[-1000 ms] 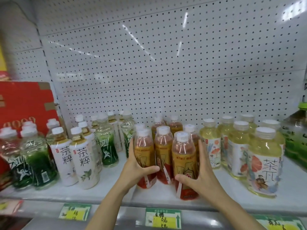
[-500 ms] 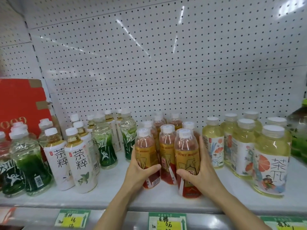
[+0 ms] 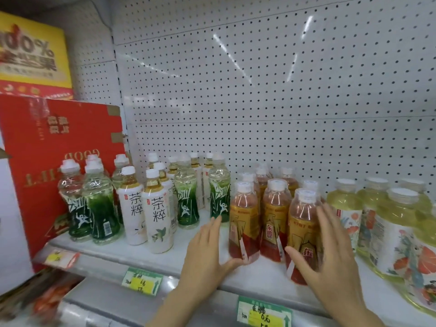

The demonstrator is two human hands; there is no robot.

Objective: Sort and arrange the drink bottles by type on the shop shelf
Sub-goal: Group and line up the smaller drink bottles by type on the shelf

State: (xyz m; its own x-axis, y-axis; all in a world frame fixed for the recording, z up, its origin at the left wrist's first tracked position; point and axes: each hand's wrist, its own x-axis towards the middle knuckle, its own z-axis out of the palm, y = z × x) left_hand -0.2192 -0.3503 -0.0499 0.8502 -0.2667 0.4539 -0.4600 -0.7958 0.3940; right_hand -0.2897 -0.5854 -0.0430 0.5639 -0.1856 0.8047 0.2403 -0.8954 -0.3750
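While flanking red bottles (image 3: 273, 223), left hand (image 3: 207, 253), right hand (image 3: 330, 260)

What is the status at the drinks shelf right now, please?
Both hands open: left hand and right hand flank the red-and-gold bottles. Green bottles close on the left.

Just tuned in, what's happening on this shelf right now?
A person is tidying the red-and-gold bottles in the middle of the shelf. The left hand and right hand flank the front row, fingers straight. Green bottles and white tea bottles stand left, yellow bottles right.
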